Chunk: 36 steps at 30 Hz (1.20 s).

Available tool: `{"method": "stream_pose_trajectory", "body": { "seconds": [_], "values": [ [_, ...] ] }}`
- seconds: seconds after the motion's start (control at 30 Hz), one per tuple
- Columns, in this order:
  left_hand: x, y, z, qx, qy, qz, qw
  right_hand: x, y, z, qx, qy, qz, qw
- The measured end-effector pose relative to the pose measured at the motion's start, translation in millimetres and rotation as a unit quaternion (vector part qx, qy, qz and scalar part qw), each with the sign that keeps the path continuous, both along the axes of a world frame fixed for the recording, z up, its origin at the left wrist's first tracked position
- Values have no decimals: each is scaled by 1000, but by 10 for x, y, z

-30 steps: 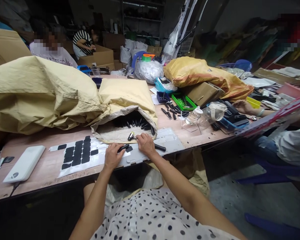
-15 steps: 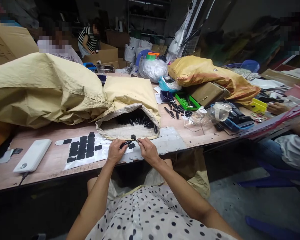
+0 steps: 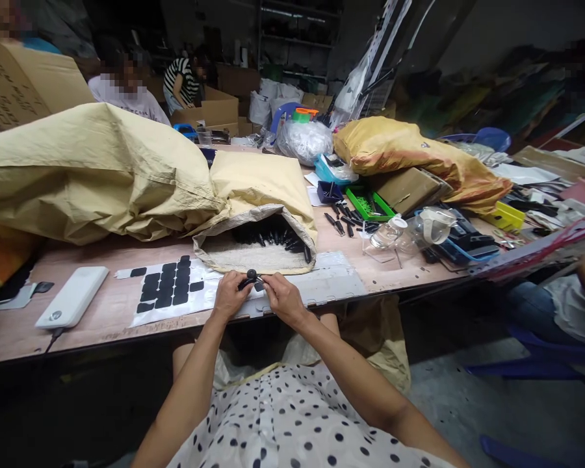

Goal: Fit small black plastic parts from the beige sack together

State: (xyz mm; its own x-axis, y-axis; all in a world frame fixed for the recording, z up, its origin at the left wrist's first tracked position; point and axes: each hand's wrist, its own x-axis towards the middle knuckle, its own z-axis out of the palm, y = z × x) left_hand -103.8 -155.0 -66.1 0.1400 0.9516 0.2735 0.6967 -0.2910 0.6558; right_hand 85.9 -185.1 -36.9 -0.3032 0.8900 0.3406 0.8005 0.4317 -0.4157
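My left hand (image 3: 230, 296) is closed around a small black handle, most of it hidden by the fingers. Beside its fingertips shows a round black knob (image 3: 251, 274). My right hand (image 3: 283, 299) pinches a thin metallic rod (image 3: 259, 279) that meets the knob; its exact kind is too small to make out. Just beyond both hands lies the open mouth of a cream sack (image 3: 260, 174), with many black handles (image 3: 275, 235) inside. To the left, a white sheet (image 3: 205, 300) carries rows of black rounded squares. Another dark square (image 3: 259, 286) lies between my hands.
A white power bank (image 3: 73, 298) with a cable lies left. A big cream sack (image 3: 97, 175) fills the left side. On the right are a green tray (image 3: 370, 203), loose black handles (image 3: 338, 224), a clear bottle (image 3: 389, 233) and a yellow sack (image 3: 409, 146). Other people sit behind.
My hands have drawn closer together, and the knob has shifted left against my left fingertips. The whole view has swung slightly left.
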Motion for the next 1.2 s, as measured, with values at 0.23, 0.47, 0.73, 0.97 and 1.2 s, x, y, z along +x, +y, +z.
{"method": "stream_pose_trajectory", "body": {
  "seconds": [0.23, 0.47, 0.73, 0.97, 1.2],
  "values": [
    [28, -13, -10, 10, 0, 12, 1000, 52, 151, -53, -11, -5, -23, 1000],
    [27, -17, -24, 19, 4, 23, 1000, 311, 594, -34, 32, -139, -61, 988],
    [-1, -16, 26, 1, 4, 17, 1000, 346, 625, -199, 65, -167, -72, 981],
    [68, -419, 191, 10, -63, -55, 996, 330, 635, -184, 56, -169, -76, 981],
    [309, -1043, -28, -237, 32, -146, 960, 313, 619, -171, 52, -174, -81, 980]
  ]
}}
